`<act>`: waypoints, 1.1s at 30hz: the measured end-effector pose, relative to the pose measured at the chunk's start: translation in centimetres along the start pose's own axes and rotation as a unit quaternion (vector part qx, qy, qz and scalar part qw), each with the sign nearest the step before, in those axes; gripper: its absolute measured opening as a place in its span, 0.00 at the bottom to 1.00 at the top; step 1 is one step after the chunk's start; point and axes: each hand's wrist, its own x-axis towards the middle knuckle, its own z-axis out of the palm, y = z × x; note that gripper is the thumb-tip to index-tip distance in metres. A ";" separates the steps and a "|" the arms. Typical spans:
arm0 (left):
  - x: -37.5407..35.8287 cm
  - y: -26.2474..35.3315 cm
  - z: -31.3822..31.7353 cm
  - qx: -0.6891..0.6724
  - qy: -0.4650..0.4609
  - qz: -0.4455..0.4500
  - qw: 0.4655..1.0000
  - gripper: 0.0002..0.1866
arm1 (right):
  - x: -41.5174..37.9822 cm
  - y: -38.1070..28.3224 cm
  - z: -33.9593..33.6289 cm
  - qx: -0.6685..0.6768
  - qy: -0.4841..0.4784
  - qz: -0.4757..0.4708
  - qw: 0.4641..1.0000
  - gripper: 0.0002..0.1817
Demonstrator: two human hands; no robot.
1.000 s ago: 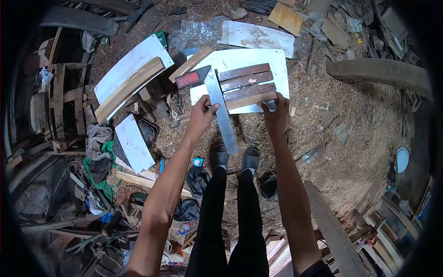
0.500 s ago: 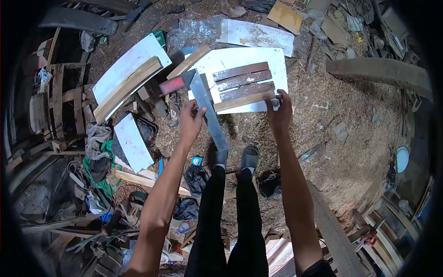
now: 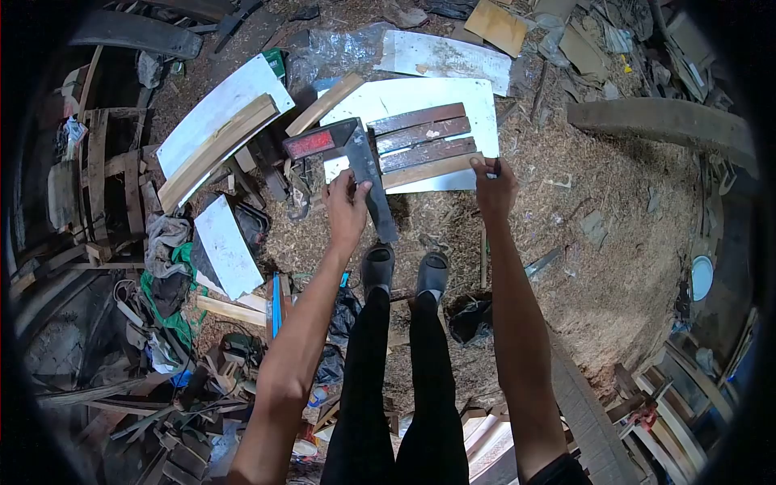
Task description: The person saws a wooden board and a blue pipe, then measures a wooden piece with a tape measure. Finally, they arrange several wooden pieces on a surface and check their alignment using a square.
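The person is standing on a sawdust-covered floor [image 3: 614, 267] and reaching both bare arms forward and down. The left hand [image 3: 349, 206] is closing around the steel blade of a try square [image 3: 356, 158], fingers wrapped over the blade's near half. The square's dark stock with a red face is lying just above, at the left edge of a white board [image 3: 420, 97], while the blade is running down past the board's near edge toward the person's feet.

The right hand [image 3: 495, 187] is pinching a small dark pencil-like marker [image 3: 496, 167] between its fingertips, which are pressed together on it; what the marker is exactly is too small to tell. Its tip is sitting at the right end of the nearest wooden slat [image 3: 432, 170], a pale strip lying along the board's near edge.

Three darker reddish slats [image 3: 420, 133] are lying side by side just beyond the pale one, all slightly tilted, on the white board. The try square is crossing their left ends.

To the left, a long curved wooden piece [image 3: 214, 149] is resting on another white panel [image 3: 222, 105]. A smaller white panel [image 3: 226, 246] is lying near the person's left. Two dark shoes [image 3: 408, 271] are showing just below the hands.
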 end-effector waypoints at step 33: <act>2.9 2.4 -0.4 0.132 -0.058 -0.103 0.984 0.19 | -16.2 0.3 4.3 0.091 -0.246 -0.018 0.965 0.15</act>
